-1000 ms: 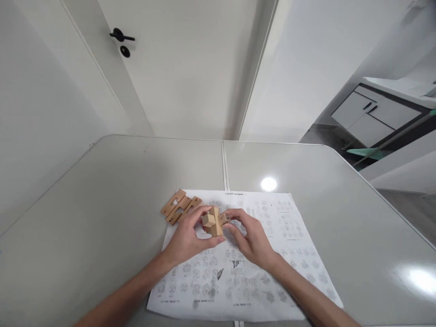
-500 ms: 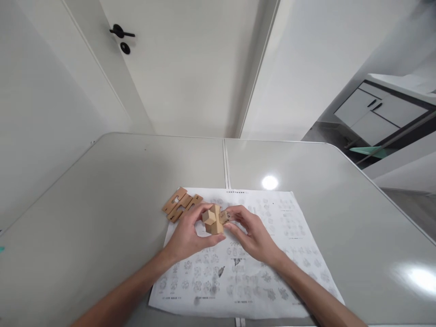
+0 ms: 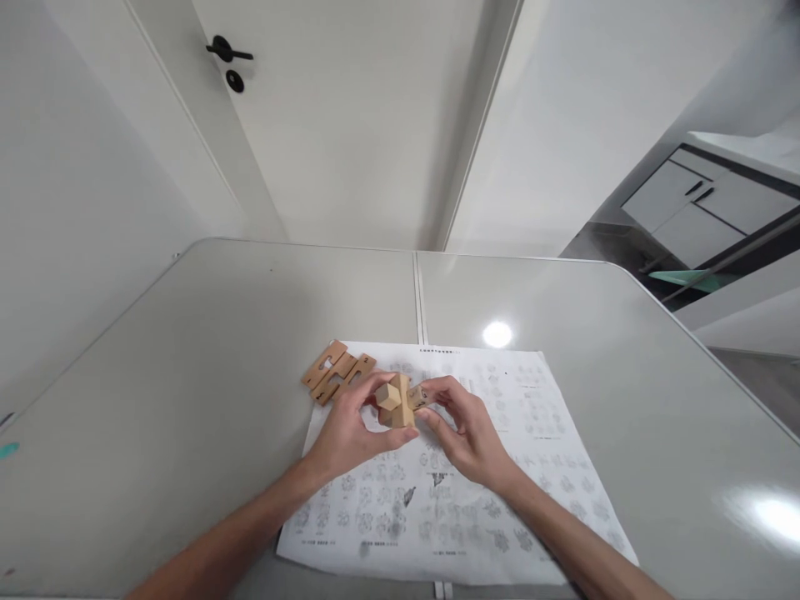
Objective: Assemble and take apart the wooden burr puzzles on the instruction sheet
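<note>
Above the printed sheet [image 3: 481, 517], an interlocking wooden burr puzzle [image 3: 402, 400] is held between both hands. My left hand [image 3: 359, 425] is closed on its left side, thumb below and fingers above. At the puzzle's right, my right hand [image 3: 462, 425] pinches a wooden bar with dark markings [image 3: 420, 396] between thumb and fingers. That bar meets the puzzle body; how deep it sits inside cannot be made out. Just beyond my left hand lie several flat notched wooden pieces [image 3: 337, 372] with numbers, partly over the sheet's corner.
The grey table [image 3: 187, 375] has a seam running down its middle and a bright light reflection at the right. Behind it stands a white door with a black handle [image 3: 230, 52]. A white cabinet [image 3: 706, 200] is at the far right.
The view has shifted slightly, so everything sits a little further right. Both hands keep their hold on the puzzle and bar, with hardly any movement between them.
</note>
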`<state>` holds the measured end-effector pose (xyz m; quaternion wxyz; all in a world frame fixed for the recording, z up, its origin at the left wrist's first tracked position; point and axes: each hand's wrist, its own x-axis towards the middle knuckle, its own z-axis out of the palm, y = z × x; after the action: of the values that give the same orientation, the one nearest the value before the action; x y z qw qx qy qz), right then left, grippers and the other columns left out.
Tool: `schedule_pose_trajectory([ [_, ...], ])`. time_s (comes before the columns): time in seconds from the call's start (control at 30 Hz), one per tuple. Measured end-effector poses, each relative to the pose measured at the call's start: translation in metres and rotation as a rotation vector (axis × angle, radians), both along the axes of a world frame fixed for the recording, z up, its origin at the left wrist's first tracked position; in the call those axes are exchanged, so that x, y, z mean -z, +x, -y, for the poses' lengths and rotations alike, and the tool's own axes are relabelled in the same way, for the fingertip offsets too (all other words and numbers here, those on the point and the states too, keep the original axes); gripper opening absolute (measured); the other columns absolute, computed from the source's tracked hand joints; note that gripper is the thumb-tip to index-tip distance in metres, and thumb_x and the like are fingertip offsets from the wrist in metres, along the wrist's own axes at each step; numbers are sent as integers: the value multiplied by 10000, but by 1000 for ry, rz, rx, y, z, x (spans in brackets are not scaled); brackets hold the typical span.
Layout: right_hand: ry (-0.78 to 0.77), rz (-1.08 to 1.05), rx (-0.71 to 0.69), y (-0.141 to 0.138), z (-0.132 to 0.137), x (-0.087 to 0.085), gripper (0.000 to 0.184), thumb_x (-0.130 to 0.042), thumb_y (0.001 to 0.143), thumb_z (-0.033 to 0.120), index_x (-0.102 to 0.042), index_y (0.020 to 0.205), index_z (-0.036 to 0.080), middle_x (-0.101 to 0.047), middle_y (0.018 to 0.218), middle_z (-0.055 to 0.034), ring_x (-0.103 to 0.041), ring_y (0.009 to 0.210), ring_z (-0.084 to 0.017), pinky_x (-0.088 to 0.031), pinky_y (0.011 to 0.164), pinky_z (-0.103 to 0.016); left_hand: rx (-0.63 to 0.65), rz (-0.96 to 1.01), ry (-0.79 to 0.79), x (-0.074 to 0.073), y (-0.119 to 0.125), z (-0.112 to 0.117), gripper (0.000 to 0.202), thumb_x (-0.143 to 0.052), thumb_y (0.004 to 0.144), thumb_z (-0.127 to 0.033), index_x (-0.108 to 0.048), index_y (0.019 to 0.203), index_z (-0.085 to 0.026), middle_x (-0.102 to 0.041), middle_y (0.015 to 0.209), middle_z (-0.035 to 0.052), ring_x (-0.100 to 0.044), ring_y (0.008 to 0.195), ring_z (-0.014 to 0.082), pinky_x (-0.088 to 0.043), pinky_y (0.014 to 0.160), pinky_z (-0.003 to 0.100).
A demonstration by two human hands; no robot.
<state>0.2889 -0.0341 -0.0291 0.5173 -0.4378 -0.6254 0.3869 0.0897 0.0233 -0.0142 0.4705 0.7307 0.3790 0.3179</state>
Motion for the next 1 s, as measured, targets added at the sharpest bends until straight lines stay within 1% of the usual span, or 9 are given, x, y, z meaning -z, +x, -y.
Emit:
schedule_pose_trajectory([
  [0.1, -51, -50, -37, 1, -3, -3, 141, -623, 1035, 330, -604, 1151, 252, -732, 987, -51, -704, 895, -200, -561, 801, -346, 2, -2, -23, -3, 0, -1, 419, -833, 746, -344, -664, 1111, -227, -697, 986, 25, -661, 895, 202, -539, 776, 300],
  [0.23, -119, -81, -59, 0, -4, -2, 162, -647, 1019, 364, -609, 1132, 253, -712, 893, -26, -669, 777, -173, -554, 712, -315, -24, 17, -43, -3, -1, -1, 404, -833, 737, -350, -662, 1081, -225, -687, 954, 21, -649, 866, 196, -535, 773, 304],
  [0.3, -138, -103, -64, -1, -4, -1, 180, -657, 1010, 375, -602, 1136, 258, -710, 891, -22, -673, 778, -174, -560, 714, -316, -20, 30, -45, -2, -2, -1, 390, -823, 750, -354, -667, 1083, -226, -679, 945, 23, -645, 861, 197, -536, 770, 307],
  [0.43, -142, -128, -71, -5, -1, 2, 213, -700, 979, 386, -592, 1115, 262, -726, 940, -31, -700, 841, -189, -570, 753, -327, 2, 68, -11, -1, -1, 0, 410, -828, 751, -356, -680, 1113, -234, -662, 1045, 49, -651, 951, 226, -550, 804, 324],
  [0.53, -123, -86, -61, -7, 1, 3, 166, -682, 987, 387, -595, 1015, 250, -709, 875, -23, -665, 776, -180, -542, 704, -311, 22, 79, 17, -2, -1, 3, 393, -831, 759, -347, -687, 1109, -242, -645, 1080, 51, -646, 1004, 240, -550, 842, 336],
  [0.63, -130, -75, -55, -8, 2, 4, 175, -679, 983, 382, -584, 945, 240, -687, 834, -16, -627, 736, -170, -507, 668, -296, 21, 66, 40, -1, -2, 4, 388, -835, 762, -346, -681, 1104, -244, -644, 1084, 45, -637, 1013, 239, -536, 862, 342],
  [0.8, -157, -66, -62, -9, 2, 3, 189, -697, 960, 344, -559, 886, 236, -634, 764, 13, -550, 666, -147, -439, 613, -270, 26, 65, 59, 1, -2, 4, 421, -836, 752, -339, -670, 1128, -247, -656, 1055, 32, -632, 998, 235, -516, 870, 352],
  [1.0, -169, -66, -67, -9, 2, 4, 184, -687, 947, 297, -530, 873, 237, -614, 755, 24, -524, 657, -141, -407, 602, -259, -4, 63, 76, 2, 0, 5, 420, -839, 728, -322, -677, 1106, -236, -689, 1099, 54, -647, 1018, 256, -515, 886, 376],
])
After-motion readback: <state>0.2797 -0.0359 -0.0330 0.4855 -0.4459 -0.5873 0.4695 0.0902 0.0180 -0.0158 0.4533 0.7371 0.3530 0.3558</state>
